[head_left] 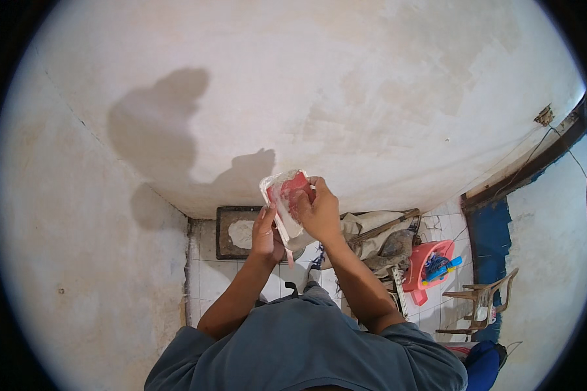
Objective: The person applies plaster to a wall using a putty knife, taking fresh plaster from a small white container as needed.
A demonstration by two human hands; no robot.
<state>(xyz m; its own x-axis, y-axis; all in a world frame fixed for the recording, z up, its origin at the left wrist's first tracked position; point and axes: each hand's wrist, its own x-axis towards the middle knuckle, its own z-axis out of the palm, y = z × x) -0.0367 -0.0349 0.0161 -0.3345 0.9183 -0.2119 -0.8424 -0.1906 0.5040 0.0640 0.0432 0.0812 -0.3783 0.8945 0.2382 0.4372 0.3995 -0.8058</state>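
Observation:
In front of my chest my left hand (266, 240) grips the left side of a plaster-smeared white tray (291, 228), shallow and roughly rectangular. A red flat scraper (299, 178), coated with white paste, lies across its face. My right hand (321, 212) is closed on the red scraper at the tray's right side, with the thumb over its face. A narrow pinkish strip (289, 256) hangs below the tray; I cannot tell what it belongs to. The whitish wall (372, 117) rises beyond my hands, patchy with coating.
On the tiled floor a dark rectangular tub (224, 247) holds white paste. Crumpled sacks (388, 247) with a wooden stick lie at the wall's foot. Right of them stand a pink plastic basin (416, 277) with blue things in it and a brown chair (481, 306).

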